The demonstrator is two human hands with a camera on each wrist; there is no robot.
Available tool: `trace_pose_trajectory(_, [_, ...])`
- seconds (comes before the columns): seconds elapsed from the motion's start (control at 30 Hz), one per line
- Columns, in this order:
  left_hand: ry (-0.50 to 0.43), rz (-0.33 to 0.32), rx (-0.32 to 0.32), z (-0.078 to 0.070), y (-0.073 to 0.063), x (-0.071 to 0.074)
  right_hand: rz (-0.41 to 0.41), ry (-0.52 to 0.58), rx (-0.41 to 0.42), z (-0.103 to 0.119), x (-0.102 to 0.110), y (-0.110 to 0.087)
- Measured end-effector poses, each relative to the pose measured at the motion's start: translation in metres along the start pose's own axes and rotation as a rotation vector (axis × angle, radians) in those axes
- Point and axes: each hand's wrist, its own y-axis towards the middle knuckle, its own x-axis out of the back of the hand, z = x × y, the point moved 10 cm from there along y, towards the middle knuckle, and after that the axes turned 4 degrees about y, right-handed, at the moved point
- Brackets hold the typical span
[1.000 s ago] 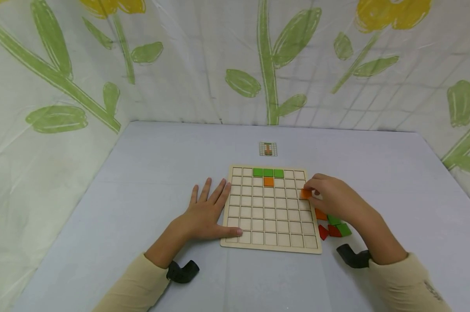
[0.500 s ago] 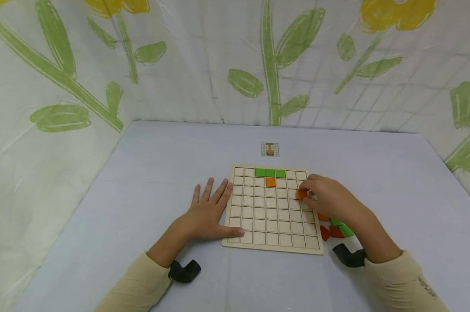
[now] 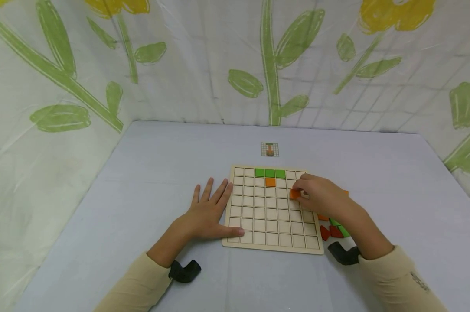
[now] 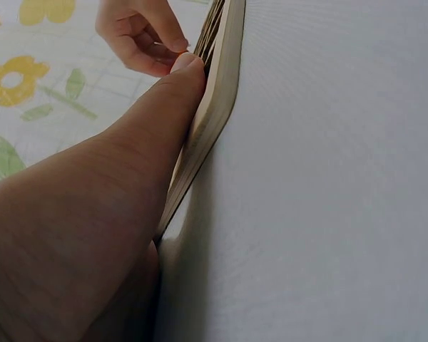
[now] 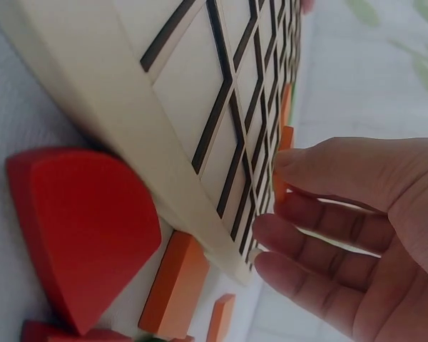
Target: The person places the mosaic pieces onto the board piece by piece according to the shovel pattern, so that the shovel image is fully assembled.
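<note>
A square wooden grid board (image 3: 258, 238) lies on the table in the head view. My left hand (image 3: 205, 220) rests along its left edge, fingers spread straight and thumb laid over the lower left corner. Above the board's right part, my right hand (image 3: 324, 196) pinches an orange square tile (image 3: 295, 194) between thumb and fingers; the right wrist view shows the tile's edge (image 5: 279, 187). Three green tiles (image 3: 270, 173) sit side by side in the top row. Below the middle one is another orange tile (image 3: 270, 182).
Loose red pieces (image 3: 335, 232), green pieces (image 3: 343, 230) and orange tiles (image 3: 323, 217) lie beside the board's right edge, partly hidden by my right arm. Beyond the board lies a small pattern card (image 3: 269, 149). A flower-printed curtain (image 3: 188, 65) hangs behind the table.
My right hand has moved left over the board with the orange tile, from its right edge further inward. The left hand stays in place on the board.
</note>
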Motion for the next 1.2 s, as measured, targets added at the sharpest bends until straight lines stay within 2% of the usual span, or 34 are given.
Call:
trace_pose_trajectory(0.43, [-0.002, 0.003, 0.0, 0.001, 0.0, 0.001, 0.016, -0.013, 0.015, 0.008, -0.007, 0.014])
trace_pose_trajectory(0.97, [-0.009, -0.007, -0.007, 0.0, 0.0, 0.001, 0.004, -0.068, 0.099, 0.029, -0.014, 0.032])
trace_pose_trajectory(1.2, [-0.011, -0.008, -0.012, 0.0, 0.0, 0.001, 0.042, -0.077, 0.037, 0.028, -0.023, 0.039])
